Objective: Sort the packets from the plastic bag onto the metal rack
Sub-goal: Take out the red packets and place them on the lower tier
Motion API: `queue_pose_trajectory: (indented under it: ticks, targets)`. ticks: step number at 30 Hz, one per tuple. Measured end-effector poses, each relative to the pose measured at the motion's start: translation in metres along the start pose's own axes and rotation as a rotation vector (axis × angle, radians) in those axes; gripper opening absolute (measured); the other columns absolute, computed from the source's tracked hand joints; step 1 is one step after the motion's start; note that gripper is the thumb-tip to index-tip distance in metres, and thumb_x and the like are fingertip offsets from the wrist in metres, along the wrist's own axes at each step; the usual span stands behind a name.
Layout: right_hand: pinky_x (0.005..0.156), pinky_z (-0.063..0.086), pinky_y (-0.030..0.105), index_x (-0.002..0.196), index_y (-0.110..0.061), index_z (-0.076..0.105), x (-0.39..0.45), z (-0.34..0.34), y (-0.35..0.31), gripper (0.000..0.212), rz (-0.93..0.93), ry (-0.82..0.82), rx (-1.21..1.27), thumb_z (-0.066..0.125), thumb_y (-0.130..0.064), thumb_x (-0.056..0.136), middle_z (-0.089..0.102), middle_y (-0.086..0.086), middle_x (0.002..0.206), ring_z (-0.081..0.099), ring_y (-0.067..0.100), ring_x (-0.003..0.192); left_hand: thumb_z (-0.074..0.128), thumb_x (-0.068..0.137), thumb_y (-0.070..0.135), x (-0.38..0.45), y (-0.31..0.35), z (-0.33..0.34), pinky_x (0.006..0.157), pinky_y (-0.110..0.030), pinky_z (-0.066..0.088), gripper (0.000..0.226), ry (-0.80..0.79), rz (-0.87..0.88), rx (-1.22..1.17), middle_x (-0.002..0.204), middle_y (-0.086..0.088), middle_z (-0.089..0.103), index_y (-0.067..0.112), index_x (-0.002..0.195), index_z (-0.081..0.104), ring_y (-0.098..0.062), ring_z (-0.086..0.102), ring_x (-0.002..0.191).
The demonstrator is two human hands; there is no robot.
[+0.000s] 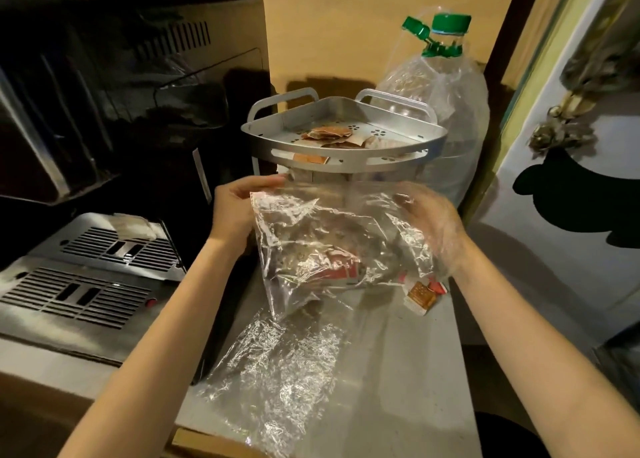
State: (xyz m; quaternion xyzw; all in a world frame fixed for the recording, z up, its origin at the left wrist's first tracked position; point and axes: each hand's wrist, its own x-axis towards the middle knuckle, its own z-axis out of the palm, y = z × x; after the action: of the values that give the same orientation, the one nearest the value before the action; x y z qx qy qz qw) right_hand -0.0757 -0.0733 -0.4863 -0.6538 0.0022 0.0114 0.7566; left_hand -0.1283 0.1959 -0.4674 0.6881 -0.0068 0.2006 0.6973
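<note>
I hold a clear crinkled plastic bag in front of the metal rack. My left hand grips the bag's upper left edge. Seen through the film, my right hand grips its right side. Red and brown packets lie in the bag's bottom. Several brown packets lie on the rack's top tray. Small orange and red packets lie on the counter under my right wrist.
A second clear plastic bag lies flat on the grey counter. Large plastic bottles with green caps, wrapped in plastic, stand behind the rack. A black appliance and its metal drip grilles fill the left. A white door is at right.
</note>
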Motion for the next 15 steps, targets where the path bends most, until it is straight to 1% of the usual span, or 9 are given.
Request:
queue_pose_trajectory:
  ticks: [2,4,5,6,7,9,10,12,15]
  targets:
    - [0.087,0.051,0.028,0.114,0.005,0.059,-0.002,0.001,0.0,0.031,-0.012,-0.013,0.028,0.057,-0.006,0.085,0.065,0.011,0.105,0.063,0.021,0.094,0.063,0.069,-0.009,-0.002,0.0,-0.003,0.07,-0.018,0.053,0.022,-0.015,-0.007,-0.008,0.073,0.016,0.072,0.004,0.087,0.068,-0.001,0.068,0.078]
    - [0.072,0.053,0.015,0.108,-0.001,0.064,-0.001,0.0,0.0,0.023,-0.019,-0.01,0.02,0.055,-0.005,0.087,0.069,0.001,0.092,0.066,0.009,0.079,0.056,0.071,-0.016,-0.002,-0.001,-0.007,0.065,-0.015,0.053,0.03,-0.009,-0.015,0.011,0.073,0.018,0.072,0.007,0.084,0.068,0.0,0.068,0.079]
    - [0.067,0.052,0.012,0.104,-0.004,0.066,-0.001,0.0,0.0,0.02,-0.021,-0.008,0.002,0.056,-0.006,0.087,0.07,-0.002,0.088,0.067,0.005,0.075,0.051,0.071,-0.019,-0.002,-0.001,-0.008,0.062,-0.014,0.052,0.035,-0.002,-0.027,0.017,0.075,0.016,0.073,0.008,0.085,0.069,-0.002,0.068,0.078]
    - [0.068,0.051,0.012,0.102,-0.007,0.067,-0.001,0.0,0.0,0.018,-0.017,0.002,-0.023,0.058,-0.006,0.087,0.07,-0.004,0.087,0.066,0.004,0.075,0.048,0.071,-0.02,-0.003,-0.002,-0.009,0.059,-0.014,0.052,0.039,0.005,-0.044,0.018,0.079,0.012,0.073,0.008,0.087,0.07,-0.003,0.068,0.075]
    - [0.074,0.049,0.014,0.101,-0.008,0.068,-0.002,-0.001,0.002,0.018,-0.015,0.024,-0.06,0.06,-0.007,0.085,0.069,-0.002,0.089,0.066,0.007,0.08,0.047,0.072,-0.019,-0.004,-0.002,-0.01,0.055,-0.014,0.051,0.04,0.004,-0.059,0.023,0.083,0.009,0.073,0.009,0.089,0.07,-0.003,0.067,0.07]
    - [0.089,0.044,0.023,0.103,-0.006,0.067,0.0,-0.005,0.006,0.021,-0.019,0.071,-0.157,0.062,-0.008,0.084,0.067,0.002,0.095,0.061,0.015,0.094,0.046,0.075,-0.015,-0.006,-0.002,-0.013,0.053,-0.013,0.049,0.039,-0.023,-0.068,0.048,0.089,0.002,0.071,0.012,0.091,0.07,0.0,0.064,0.065]
    - [0.093,0.042,0.026,0.103,-0.007,0.068,0.0,-0.007,0.007,0.02,-0.013,0.082,-0.187,0.063,-0.009,0.083,0.067,0.002,0.094,0.059,0.016,0.096,0.047,0.077,-0.014,-0.007,-0.003,-0.014,0.055,-0.014,0.051,0.039,-0.03,-0.068,0.046,0.088,0.003,0.071,0.014,0.09,0.069,0.0,0.065,0.067]
    - [0.089,0.044,0.024,0.096,-0.009,0.069,-0.004,-0.013,0.006,0.014,-0.014,0.077,-0.214,0.064,-0.012,0.083,0.067,-0.004,0.084,0.061,0.014,0.089,0.048,0.081,-0.011,-0.011,-0.007,-0.015,0.059,-0.017,0.054,0.038,-0.028,-0.068,0.045,0.08,0.011,0.073,0.019,0.088,0.069,0.0,0.066,0.071]
    - [0.072,0.05,0.015,0.086,-0.017,0.07,-0.012,-0.025,0.002,0.007,-0.031,0.014,-0.191,0.064,-0.014,0.083,0.072,-0.012,0.075,0.063,0.008,0.082,0.049,0.086,-0.006,-0.019,-0.014,-0.014,0.059,-0.018,0.055,0.034,-0.031,-0.086,0.039,0.076,0.013,0.074,0.021,0.089,0.068,-0.003,0.067,0.072]
